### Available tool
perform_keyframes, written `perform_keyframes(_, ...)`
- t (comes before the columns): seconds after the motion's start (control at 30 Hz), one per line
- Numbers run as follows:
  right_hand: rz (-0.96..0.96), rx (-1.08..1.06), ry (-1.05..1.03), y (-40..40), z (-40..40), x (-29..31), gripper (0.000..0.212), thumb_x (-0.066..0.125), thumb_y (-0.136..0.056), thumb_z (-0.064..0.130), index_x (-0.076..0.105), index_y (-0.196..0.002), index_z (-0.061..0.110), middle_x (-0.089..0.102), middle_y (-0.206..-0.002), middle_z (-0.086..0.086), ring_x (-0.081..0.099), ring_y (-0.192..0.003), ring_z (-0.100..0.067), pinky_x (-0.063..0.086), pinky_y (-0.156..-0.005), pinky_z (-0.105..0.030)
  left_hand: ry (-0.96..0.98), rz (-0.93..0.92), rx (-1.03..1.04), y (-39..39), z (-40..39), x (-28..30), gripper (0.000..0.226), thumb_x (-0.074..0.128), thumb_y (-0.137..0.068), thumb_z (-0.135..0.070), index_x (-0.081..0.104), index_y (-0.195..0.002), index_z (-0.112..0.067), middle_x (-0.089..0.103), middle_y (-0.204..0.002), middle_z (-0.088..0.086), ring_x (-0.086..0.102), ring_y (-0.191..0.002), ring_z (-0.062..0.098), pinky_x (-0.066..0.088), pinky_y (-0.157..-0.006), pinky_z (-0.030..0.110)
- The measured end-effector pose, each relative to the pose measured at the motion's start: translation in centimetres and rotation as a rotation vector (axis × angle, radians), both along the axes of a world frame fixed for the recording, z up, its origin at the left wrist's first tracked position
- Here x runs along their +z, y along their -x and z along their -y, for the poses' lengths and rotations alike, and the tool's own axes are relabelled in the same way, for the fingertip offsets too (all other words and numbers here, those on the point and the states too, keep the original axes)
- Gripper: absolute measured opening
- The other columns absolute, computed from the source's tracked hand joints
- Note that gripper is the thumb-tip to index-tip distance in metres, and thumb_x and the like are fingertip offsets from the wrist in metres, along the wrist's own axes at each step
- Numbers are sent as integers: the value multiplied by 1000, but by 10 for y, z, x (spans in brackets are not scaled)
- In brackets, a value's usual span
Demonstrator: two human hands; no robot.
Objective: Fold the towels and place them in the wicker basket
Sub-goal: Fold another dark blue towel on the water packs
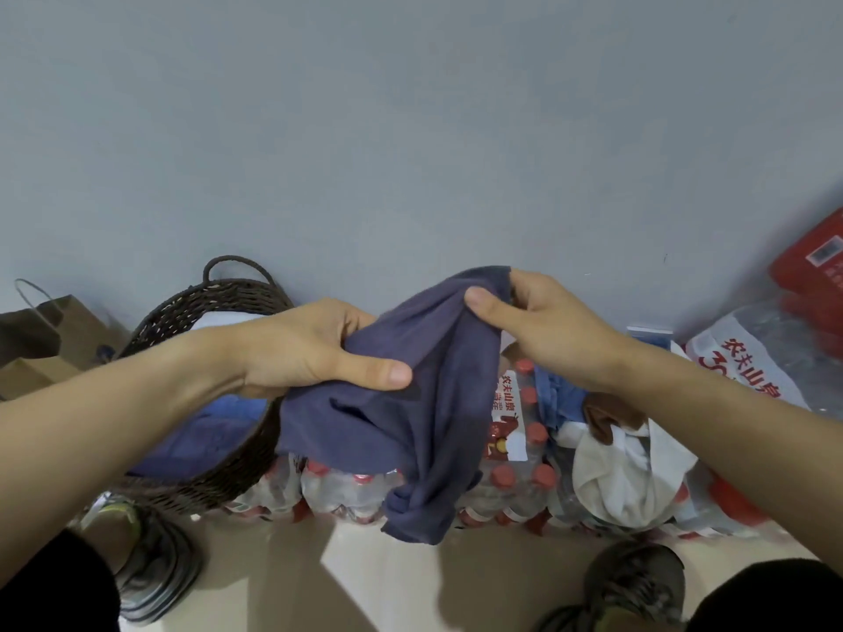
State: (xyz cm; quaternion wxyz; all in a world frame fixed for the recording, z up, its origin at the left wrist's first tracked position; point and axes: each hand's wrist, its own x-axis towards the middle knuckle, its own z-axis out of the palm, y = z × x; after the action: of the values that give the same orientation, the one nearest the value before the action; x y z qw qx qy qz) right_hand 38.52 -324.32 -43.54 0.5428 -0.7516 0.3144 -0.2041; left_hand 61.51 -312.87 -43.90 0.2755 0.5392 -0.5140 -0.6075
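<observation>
Head view: a dark wicker basket [205, 307] stands at left against the grey wall [410, 130], with a blue towel [205, 431] and something white lying inside. Left of it is a brown paper bag [50, 339]. Shrink-wrapped packs of red-capped water bottles [515, 476] line the floor below the wall; a heap of white, brown and blue cloths [625, 458] lies on top of them at right. A red box [812, 262] is at far right. Two shoes [638, 577] show at the bottom edge.

Both forearms reach forward. The left hand [301, 353] is closed on a dark blue-grey towel [410, 403], thumb pressed on top. The right hand [538, 321] pinches the towel's upper edge, higher up. The towel hangs bunched between them, above the bottles, just right of the basket.
</observation>
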Motion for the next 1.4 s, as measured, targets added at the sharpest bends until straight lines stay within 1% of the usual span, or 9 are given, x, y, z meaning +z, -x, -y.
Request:
perform_keyframes(0.13, -64, -168, -145, 10, 15, -10, 30, 54, -100, 33, 70, -105, 8, 75, -101, -10, 71, -87, -18, 60, -76, -35, -88, -39, 13, -12, 6, -4, 29, 83, -75, -25, 76, -94, -5, 74, -103, 18, 72, -89, 25, 57, -74, 30)
perform_keyframes(0.3, -76, -266, -262, 19, 27, -24, 20, 64, -95, 21, 69, -108, 7, 76, -101, -7, 73, -89, -18, 58, -67, -26, -195, -247, 64, -21, 15, -20, 24, 68, -88, -15, 71, -107, 0, 69, -115, 22, 69, -103, 30, 57, -84, 34)
perform_keyframes(0.57, -382, -236, -198, 49, 47, -34, 24, 73, -89, 25, 71, -106, 8, 75, -103, -9, 71, -95, -24, 57, -88, -40, -195, -290, 217, -25, 34, -37, 22, 60, -86, -19, 74, -98, -7, 73, -98, 12, 71, -83, 18, 58, -68, 26)
perform_keyframes(0.7, -691, -114, 24, 58, 42, -55, 43, 72, -84, 49, 70, -96, 8, 74, -91, -11, 69, -84, -24, 53, -78, -37, -120, 112, 378, -22, 44, -55, 24, 75, -81, -23, 69, -90, -2, 67, -88, 19, 62, -77, 24, 50, -67, 31)
perform_keyframes(0.8, -788, -116, 95, 58, 42, -79, 51, 61, -90, 55, 66, -93, 4, 71, -90, -16, 66, -84, -29, 50, -75, -36, -126, 361, 421, -26, 48, -73, 32, 82, -75, -36, 68, -75, -8, 58, -64, 9, 52, -55, 18, 40, -46, 22)
perform_keyframes(0.9, -771, -190, 85, 54, 47, -104, 42, 51, -98, 46, 56, -77, 10, 65, -84, -11, 62, -85, -30, 43, -71, -35, -176, 396, 511, -32, 57, -99, 41, 84, -70, -42, 71, -80, -4, 57, -65, 9, 49, -50, 17, 39, -39, 20)
perform_keyframes(1.1, -860, -313, -36, 43, 58, -148, 33, 46, -100, 13, 38, -68, 12, 53, -89, -17, 53, -84, -26, 43, -69, -34, -291, 273, 770, -29, 84, -166, 36, 65, -93, -33, 64, -111, -1, 59, -87, 11, 55, -73, 22, 53, -54, 28)
perform_keyframes(1.3, -822, -475, -229, 33, 79, -178, 14, 46, -96, 6, 56, -86, 6, 58, -86, -17, 62, -77, -31, 50, -63, -32, -102, 571, 825, -12, 98, -210, 13, 57, -96, -18, 61, -98, -6, 59, -92, 10, 57, -90, 28, 45, -85, 33)
perform_keyframes(1.4, -883, -522, -161, 36, 89, -189, 27, 44, -100, 10, 60, -116, -6, 62, -113, -24, 61, -109, -38, 50, -81, -37, 36, 623, 819, -11, 104, -215, 9, 55, -95, -9, 62, -100, -12, 62, -94, 5, 57, -92, 24, 40, -79, 25)
